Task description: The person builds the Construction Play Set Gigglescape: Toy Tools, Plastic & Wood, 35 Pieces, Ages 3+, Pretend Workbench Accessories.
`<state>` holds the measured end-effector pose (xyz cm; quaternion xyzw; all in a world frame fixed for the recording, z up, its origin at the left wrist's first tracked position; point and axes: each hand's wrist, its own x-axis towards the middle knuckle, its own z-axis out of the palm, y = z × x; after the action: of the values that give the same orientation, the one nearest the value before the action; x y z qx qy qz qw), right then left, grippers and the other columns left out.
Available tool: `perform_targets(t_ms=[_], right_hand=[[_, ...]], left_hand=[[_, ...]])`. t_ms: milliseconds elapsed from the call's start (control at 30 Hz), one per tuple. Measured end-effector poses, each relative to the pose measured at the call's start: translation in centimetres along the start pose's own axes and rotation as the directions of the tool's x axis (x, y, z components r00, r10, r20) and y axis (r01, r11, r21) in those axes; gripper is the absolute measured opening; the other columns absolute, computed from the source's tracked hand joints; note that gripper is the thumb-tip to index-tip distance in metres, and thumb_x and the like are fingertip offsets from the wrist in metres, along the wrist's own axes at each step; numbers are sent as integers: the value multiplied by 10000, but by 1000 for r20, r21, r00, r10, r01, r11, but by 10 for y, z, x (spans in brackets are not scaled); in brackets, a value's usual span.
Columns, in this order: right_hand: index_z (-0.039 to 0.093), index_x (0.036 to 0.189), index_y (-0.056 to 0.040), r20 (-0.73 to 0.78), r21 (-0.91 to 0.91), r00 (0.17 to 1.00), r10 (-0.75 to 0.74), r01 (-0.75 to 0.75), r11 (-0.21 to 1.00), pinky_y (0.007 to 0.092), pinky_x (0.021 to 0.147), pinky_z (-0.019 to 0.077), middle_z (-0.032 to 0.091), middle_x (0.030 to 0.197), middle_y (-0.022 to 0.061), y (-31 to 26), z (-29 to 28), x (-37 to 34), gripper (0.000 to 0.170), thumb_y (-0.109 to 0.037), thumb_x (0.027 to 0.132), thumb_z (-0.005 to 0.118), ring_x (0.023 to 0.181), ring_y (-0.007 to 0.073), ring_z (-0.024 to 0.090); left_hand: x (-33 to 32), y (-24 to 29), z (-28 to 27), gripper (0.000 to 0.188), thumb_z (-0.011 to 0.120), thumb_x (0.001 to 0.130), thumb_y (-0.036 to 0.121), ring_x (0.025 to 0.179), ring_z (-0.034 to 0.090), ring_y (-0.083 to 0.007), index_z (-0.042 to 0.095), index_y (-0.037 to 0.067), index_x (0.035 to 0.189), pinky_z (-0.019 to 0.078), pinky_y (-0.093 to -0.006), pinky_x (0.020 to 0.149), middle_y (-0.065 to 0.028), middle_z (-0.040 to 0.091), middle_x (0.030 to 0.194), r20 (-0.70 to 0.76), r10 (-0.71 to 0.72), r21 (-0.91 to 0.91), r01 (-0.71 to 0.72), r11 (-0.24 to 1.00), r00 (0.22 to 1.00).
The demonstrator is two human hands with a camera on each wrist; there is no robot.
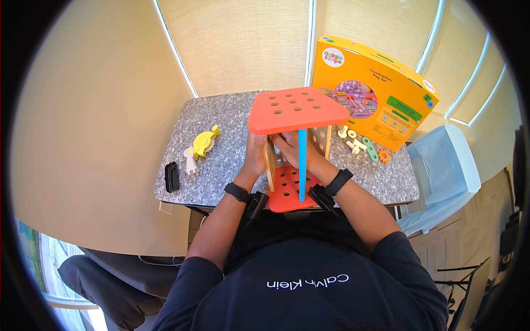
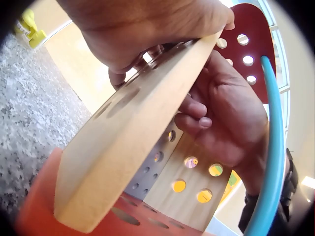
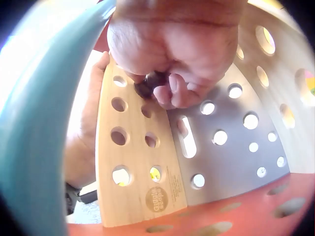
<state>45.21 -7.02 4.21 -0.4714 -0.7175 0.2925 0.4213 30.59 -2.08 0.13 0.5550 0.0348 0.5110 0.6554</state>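
A play workbench with a red perforated top, a red base, wooden side panels and a blue post stands at the table's front. My left hand holds the left wooden panel from outside, its thumb by the panel's edge. Inside the frame, my right hand has its fingers curled against that panel's inner face. They pinch a small dark round piece at one of the upper holes. The hand partly hides this piece. A grey perforated back panel stands behind.
An orange construction set box stands at the back right. Before it lie cream bolts, a green strip and an orange gear. At left are a yellow toy saw and a black case. A blue-lined bin stands right.
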Motion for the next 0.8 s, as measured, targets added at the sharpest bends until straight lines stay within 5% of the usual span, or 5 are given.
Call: perform_targets(t_ms=[67,167,500,600,800], right_hand=[[567,1331,-29,111,121,976,190,-203,972,329,656,539,644,1042,108,-7,-2,0,332,-256,1092,527,746,181,660],[558,1328,-37,28,225,992,125,-128,966,270,518,469,610,969,53,9,9,2,327,-271,1103,523,610,92,584],[569,1118,-79,142,622,887,440,-426,657,268,558,459,598,946,30,1,-20,-24,358,-432,1080,518,659,106,583],[584,1112,-76,197,755,931,308,-345,558,270,575,463,612,933,33,1,-36,-30,306,-374,1072,525,698,109,616],[630,1124,-77,159,576,937,311,-344,742,301,761,484,639,958,31,-10,-45,-45,247,-294,1056,533,847,126,602]], left_hand=[[1,0,0,684,542,1041,561,841,706,-237,398,15,1427,610,-329,603,-178,637,1117,11,-10,-6,10,1000,1000],[1,0,-8,668,534,1044,565,799,703,-226,410,17,1405,596,-314,556,-175,639,1090,44,-49,-12,49,999,998],[-2,-13,-13,580,621,1034,397,1121,626,-158,383,53,1436,541,-324,931,-89,600,1237,-125,12,81,-2,997,992],[3,4,-13,624,648,1017,344,1219,589,-167,357,46,1481,507,-365,1025,-93,567,1342,-103,4,183,15,983,995],[10,35,-21,843,752,905,446,1346,492,-195,369,8,1514,421,-375,1133,-109,482,1442,-21,261,575,-202,793,965]])
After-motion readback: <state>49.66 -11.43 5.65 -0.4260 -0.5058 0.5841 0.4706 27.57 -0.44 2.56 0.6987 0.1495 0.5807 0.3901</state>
